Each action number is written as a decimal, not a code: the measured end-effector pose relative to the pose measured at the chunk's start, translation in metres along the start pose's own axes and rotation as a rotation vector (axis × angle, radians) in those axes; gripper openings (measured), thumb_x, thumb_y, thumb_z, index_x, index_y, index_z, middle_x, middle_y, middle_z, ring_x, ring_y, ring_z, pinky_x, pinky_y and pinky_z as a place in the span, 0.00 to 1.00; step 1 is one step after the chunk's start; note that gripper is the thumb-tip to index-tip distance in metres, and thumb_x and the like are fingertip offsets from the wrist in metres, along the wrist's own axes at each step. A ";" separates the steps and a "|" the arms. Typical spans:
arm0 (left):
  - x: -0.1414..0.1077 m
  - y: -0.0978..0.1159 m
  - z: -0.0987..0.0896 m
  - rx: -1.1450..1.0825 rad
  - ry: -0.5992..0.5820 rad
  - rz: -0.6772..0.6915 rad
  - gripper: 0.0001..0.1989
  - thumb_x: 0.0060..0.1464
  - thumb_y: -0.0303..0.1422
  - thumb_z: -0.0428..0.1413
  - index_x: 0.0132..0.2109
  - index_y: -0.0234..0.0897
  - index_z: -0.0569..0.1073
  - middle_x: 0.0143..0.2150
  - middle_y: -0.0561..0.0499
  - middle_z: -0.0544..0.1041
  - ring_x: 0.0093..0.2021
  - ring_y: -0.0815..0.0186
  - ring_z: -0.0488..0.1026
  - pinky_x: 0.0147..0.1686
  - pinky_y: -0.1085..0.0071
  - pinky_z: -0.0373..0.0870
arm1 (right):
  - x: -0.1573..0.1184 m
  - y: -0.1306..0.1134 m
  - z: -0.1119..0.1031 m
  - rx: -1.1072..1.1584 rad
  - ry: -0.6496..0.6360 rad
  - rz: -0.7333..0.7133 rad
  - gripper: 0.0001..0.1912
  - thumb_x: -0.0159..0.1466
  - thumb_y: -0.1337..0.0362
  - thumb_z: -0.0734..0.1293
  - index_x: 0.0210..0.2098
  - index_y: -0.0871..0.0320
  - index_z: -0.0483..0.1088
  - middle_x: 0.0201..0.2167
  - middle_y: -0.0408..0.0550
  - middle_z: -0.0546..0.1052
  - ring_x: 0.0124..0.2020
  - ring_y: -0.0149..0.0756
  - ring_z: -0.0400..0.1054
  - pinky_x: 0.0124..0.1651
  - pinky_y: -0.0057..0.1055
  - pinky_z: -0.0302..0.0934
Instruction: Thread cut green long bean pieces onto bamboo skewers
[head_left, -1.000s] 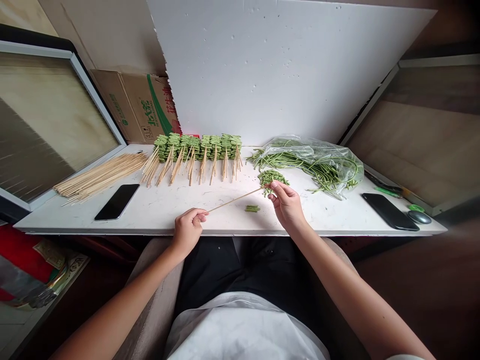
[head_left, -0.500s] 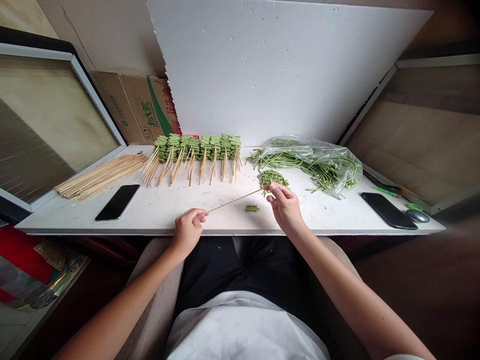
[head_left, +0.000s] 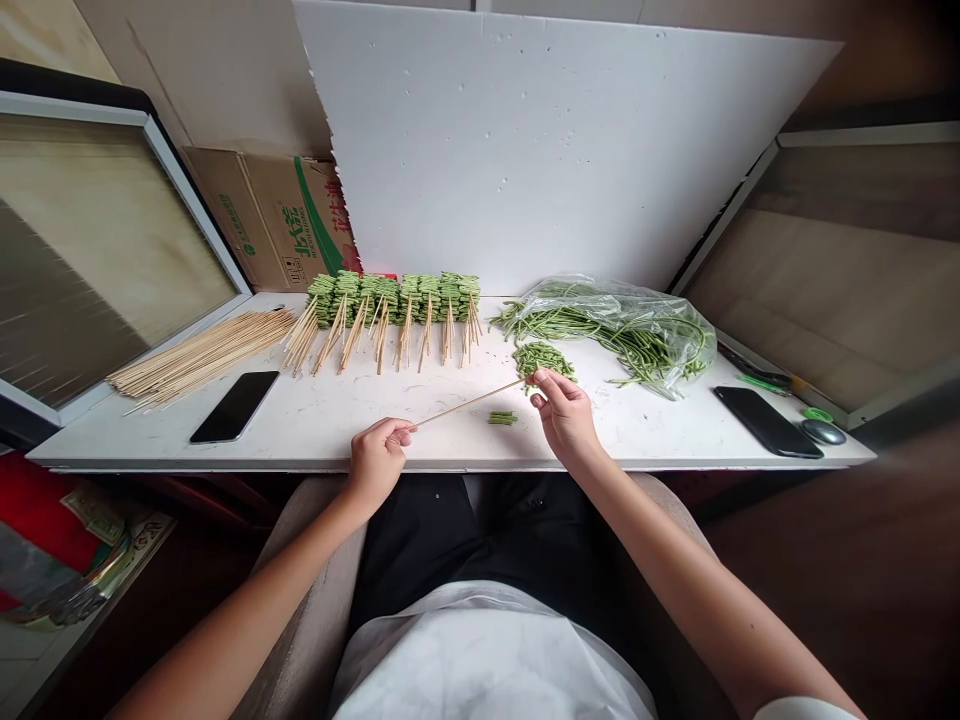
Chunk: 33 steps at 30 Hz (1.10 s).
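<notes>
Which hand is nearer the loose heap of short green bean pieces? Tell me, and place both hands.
Right. The right hand is just in front of the green heap; the left hand is farther off, in front and to the left of it.

Soft, diffuse light brightens the worktop (head_left: 315,410) around the fingers (head_left: 556,388) — these look fairly sharp — and a faint, soft-edged shadow lies beneath the right-hand ones. Beyond them, the white board (head_left: 562,200) is pale, greying toward its right side. Behind and right of the fingers, the plastic bag (head_left: 686,325) catches small highlights. Below them, under the worktop, it is dim; far to their right, the view darkens and blurs, while wide-angle distortion stretches the forearms (head_left: 262,595).
</notes>
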<state>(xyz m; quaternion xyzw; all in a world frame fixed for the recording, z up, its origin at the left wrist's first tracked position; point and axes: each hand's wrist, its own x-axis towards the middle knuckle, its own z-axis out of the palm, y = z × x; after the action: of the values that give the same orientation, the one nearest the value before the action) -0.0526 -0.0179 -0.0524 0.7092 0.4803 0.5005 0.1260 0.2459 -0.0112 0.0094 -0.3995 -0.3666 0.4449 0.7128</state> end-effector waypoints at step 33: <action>0.027 0.008 -0.003 -0.008 -0.070 0.125 0.11 0.64 0.27 0.54 0.45 0.38 0.82 0.39 0.48 0.84 0.33 0.64 0.80 0.38 0.69 0.77 | 0.014 -0.013 0.002 -0.032 0.099 0.009 0.17 0.51 0.52 0.82 0.33 0.55 0.82 0.33 0.46 0.79 0.34 0.33 0.69 0.30 0.30 0.59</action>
<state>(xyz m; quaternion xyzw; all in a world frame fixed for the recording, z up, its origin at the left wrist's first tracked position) -0.0498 -0.0013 -0.0303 0.7544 0.4283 0.4842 0.1143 0.2528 -0.0017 0.0239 -0.4341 -0.3360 0.4219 0.7216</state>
